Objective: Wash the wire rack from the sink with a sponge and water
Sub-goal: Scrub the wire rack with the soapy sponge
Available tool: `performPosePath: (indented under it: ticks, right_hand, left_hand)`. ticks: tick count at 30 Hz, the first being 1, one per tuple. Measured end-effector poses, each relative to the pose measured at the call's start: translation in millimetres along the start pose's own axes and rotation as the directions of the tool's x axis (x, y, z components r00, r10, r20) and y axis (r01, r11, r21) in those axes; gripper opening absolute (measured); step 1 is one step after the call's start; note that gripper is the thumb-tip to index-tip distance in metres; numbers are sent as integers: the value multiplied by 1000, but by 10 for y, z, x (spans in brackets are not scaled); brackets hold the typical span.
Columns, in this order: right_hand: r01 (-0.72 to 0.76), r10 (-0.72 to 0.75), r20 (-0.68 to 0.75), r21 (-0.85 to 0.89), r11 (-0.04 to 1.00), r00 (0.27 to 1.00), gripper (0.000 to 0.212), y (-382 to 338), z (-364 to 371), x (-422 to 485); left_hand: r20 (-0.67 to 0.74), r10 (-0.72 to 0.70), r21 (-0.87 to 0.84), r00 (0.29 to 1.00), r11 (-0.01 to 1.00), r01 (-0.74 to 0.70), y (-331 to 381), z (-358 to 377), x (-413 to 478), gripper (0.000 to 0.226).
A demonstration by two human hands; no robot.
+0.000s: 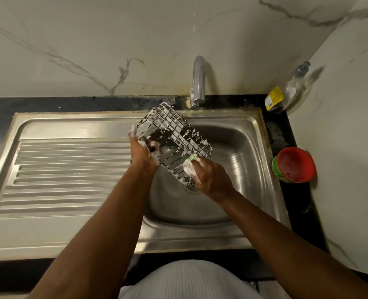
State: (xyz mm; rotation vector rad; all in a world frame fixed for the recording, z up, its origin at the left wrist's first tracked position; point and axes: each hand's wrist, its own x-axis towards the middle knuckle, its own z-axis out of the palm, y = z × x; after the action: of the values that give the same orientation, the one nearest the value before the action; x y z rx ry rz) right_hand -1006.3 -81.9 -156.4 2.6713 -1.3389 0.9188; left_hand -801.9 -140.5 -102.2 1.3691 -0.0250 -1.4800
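Above the steel sink basin (pixel 239 160), a soapy wire rack (pixel 174 139) hangs tilted between two bare hands, its far end rising toward the tap and its near end dipping over the drain (pixel 191 187). White foam coats most of its wires. The left hand (pixel 143 154) has its grip closed on the rack's left side, lathered fingers hooked through the wires. The right hand (pixel 211 178) has its grip clenched on a green-edged sponge (pixel 191 160), which is pressed against the rack's lower right corner, just ahead of the knuckles and smothered in suds.

Beyond both grips, a chrome tap (pixel 198 83) curves down from the wall, its spout just past the rack's far end; no stream of water shows. To the left of the left hand's grip stretches the ribbed steel drainboard (pixel 66 173). Well to the right of the right hand's grip, on the black worktop (pixel 295 203), a red tub (pixel 295 165) lies tipped with its mouth toward the camera. Farther back in the corner stand a yellow-labelled dark bottle (pixel 273 100) and a clear pump dispenser (pixel 295 85), close together. Veined marble-look panels (pixel 92 50) rise behind the sink and along the right side.
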Motion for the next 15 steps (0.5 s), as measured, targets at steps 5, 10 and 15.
performPosePath:
  ticks: [5, 10, 15]
  right_hand:
    - [29, -32, 102, 32, 999, 994, 14, -20, -6, 33]
    - [126, -127, 93, 21, 992, 987, 28, -115, -80, 17]
    - [101, -104, 104, 28, 994, 989, 25, -82, -29, -163]
  left_hand:
    - [72, 24, -2, 997, 1000, -24, -3, 70, -36, 65]
    - [77, 4, -15, 997, 1000, -3, -3, 110, -49, 61]
    - [83, -54, -61, 995, 996, 59, -10, 161, -11, 74]
